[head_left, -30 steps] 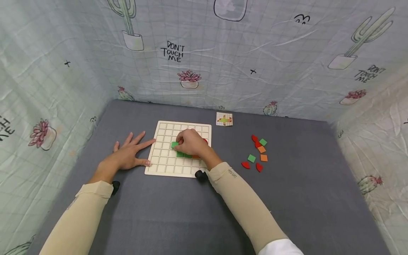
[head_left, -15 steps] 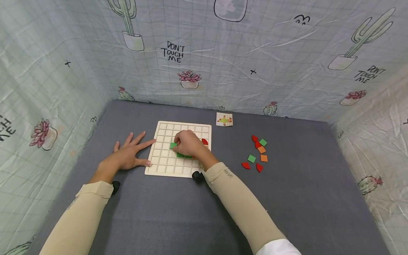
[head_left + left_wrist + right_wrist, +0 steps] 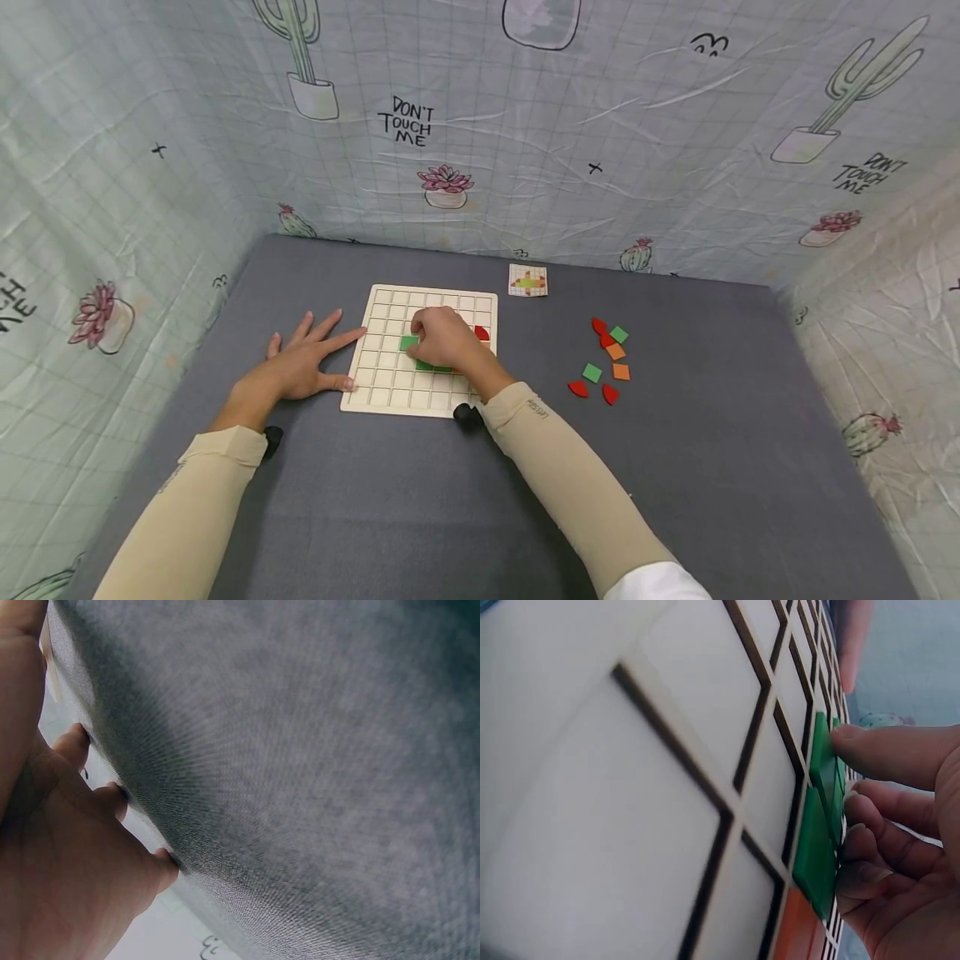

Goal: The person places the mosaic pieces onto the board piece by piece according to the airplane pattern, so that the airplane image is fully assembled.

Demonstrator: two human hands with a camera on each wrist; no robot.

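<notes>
A white gridded board lies on the grey table. My right hand rests on its middle, fingers curled, pinching a green square tile that sits in a cell. In the right wrist view the thumb presses the edge of that green tile; a second green tile and an orange one lie beside it. A red piece shows on the board just right of the hand. My left hand lies flat on the table, fingers spread, index tip and thumb at the board's left edge.
Several loose red, green and orange pieces lie on the table right of the board. A small pattern card sits behind the board. Printed cloth walls close in the table on three sides.
My right hand has shifted slightly left over the green tile. The left hand has stayed where it was.
</notes>
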